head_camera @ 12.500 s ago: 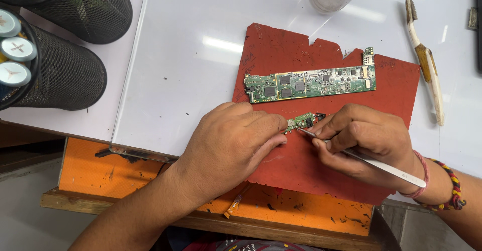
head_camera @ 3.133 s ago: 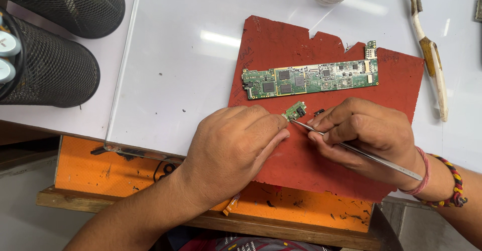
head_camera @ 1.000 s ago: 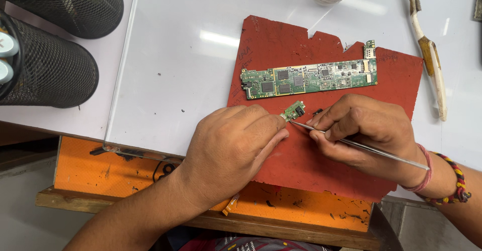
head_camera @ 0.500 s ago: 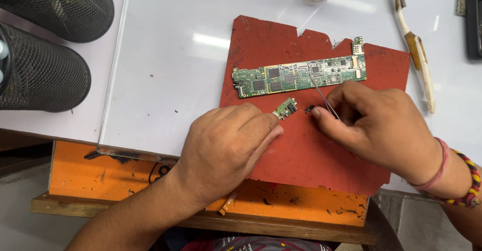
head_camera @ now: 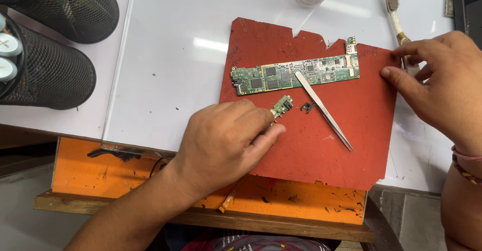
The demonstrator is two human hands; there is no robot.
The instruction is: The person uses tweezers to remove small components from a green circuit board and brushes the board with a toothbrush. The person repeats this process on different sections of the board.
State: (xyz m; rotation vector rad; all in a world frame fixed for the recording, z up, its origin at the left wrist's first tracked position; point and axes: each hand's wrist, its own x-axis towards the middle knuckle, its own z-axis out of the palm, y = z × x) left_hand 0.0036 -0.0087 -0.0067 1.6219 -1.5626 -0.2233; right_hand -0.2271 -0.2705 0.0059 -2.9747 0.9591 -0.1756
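A small board is pinched at the fingertips of the left hand and pressed onto the red mat. The right hand rests at the mat's far right edge, its fingers curled loosely by a toothbrush; whether the handle is gripped cannot be told. Between the hands, tweezers lie unheld, their blunt end resting across the long board, their tip pointing toward the mat's near edge. A tiny black part sits loose just beyond the left fingertips, close beside the tweezers. That part could be knocked off and lost if the mat were nudged by the right hand or the tweezers were dragged. The long board's components could be scratched by the metal lying on them. The small board could be bent if pressed too hard.
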